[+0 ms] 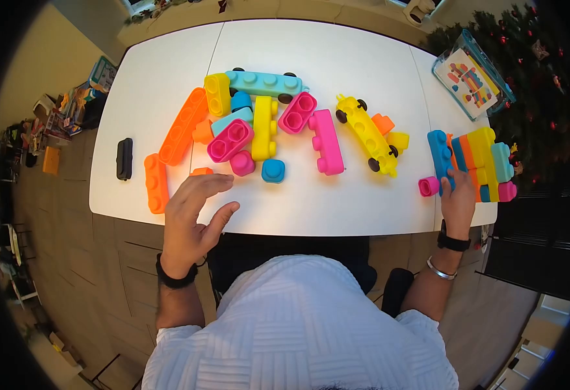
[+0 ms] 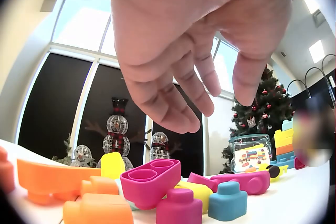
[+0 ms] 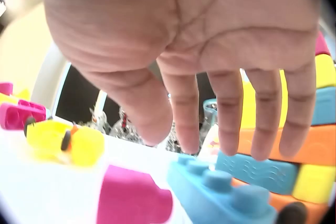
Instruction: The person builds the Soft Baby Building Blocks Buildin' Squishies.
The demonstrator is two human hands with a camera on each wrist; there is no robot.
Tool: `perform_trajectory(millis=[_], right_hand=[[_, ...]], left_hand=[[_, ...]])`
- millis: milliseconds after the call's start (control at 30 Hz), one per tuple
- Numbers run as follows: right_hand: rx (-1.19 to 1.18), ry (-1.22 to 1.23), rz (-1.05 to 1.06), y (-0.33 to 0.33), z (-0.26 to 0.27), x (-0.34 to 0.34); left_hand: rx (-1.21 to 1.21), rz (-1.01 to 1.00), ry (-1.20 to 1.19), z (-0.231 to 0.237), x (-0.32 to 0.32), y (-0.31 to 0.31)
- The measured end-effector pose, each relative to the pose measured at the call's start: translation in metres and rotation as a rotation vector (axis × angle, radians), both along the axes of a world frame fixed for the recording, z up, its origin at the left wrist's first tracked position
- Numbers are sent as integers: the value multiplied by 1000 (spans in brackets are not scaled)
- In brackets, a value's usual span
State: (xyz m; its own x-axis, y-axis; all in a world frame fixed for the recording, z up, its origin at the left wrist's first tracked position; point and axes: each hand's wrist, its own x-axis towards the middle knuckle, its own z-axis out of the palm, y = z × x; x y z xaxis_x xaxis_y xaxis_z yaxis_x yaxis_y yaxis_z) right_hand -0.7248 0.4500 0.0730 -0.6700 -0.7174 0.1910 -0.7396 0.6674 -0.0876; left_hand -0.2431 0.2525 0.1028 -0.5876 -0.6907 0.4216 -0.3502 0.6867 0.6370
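My left hand point(image 1: 193, 218) hovers at the table's front edge, thumb and fingers apart, holding nothing. Nearest to it are an orange block point(image 2: 100, 211), a pink block point(image 2: 179, 207) and a small blue block point(image 1: 273, 171). At the right end my right hand point(image 1: 459, 203) reaches over a long blue block point(image 3: 210, 192) with its fingers extended. Beside that block stands a built stack of orange, yellow and blue blocks point(image 1: 479, 148). A small pink block point(image 3: 131, 198) lies just left of the long blue one.
A yellow wheeled base point(image 1: 366, 130) lies right of centre, and a light-blue wheeled base point(image 1: 262, 82) at the back. Loose blocks, such as a long orange one point(image 1: 184, 127), spread between. A clear case point(image 1: 470, 75) stands back right; a black case point(image 1: 124, 159) lies far left.
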Motion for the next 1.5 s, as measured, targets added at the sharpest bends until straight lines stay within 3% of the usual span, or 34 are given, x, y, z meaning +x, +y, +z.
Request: perform_trajectory(millis=[33,100,167,300,367,433,500,667,833,1000,1067,1100,1200,1267,1367,1500], right_hand=[[-174,37,156,-5,4,-3],[-389,-195,215,-40,39,25],[-422,-245,427,-80,73,55],[-346,-332,933,-166,91,88],[-154,-410,1050,-210,91,97],[-58,-581,1069,-255,74,99],[148,-569,952,-286,67,109],[182,-398,957,-349,-7,117],[454,-389,892,-383,-12,139],[419,-234,849,-376,-4,145],[157,-186,786,-366,-4,139],[162,-186,783,-362,-2,133],[38,-238,811,-342,9,100],[-179,-411,939,-313,23,83],[-296,-549,1045,-255,49,81],[-253,-626,1144,-167,69,98]], left_hand=[[7,4,9,-1,1,1],[26,-12,26,-5,0,3],[35,-43,38,-7,-1,5],[58,-64,26,-6,6,10],[46,-25,31,-5,13,12],[50,-1,33,-4,22,15],[46,19,29,-3,31,16],[47,110,8,-4,43,18],[52,120,13,-4,46,22],[44,131,10,-3,50,23],[39,123,10,-1,50,23],[32,120,10,-1,50,24],[35,109,0,-2,47,23],[42,80,26,-8,43,21],[58,33,45,-14,34,18],[113,32,107,-13,9,18]])
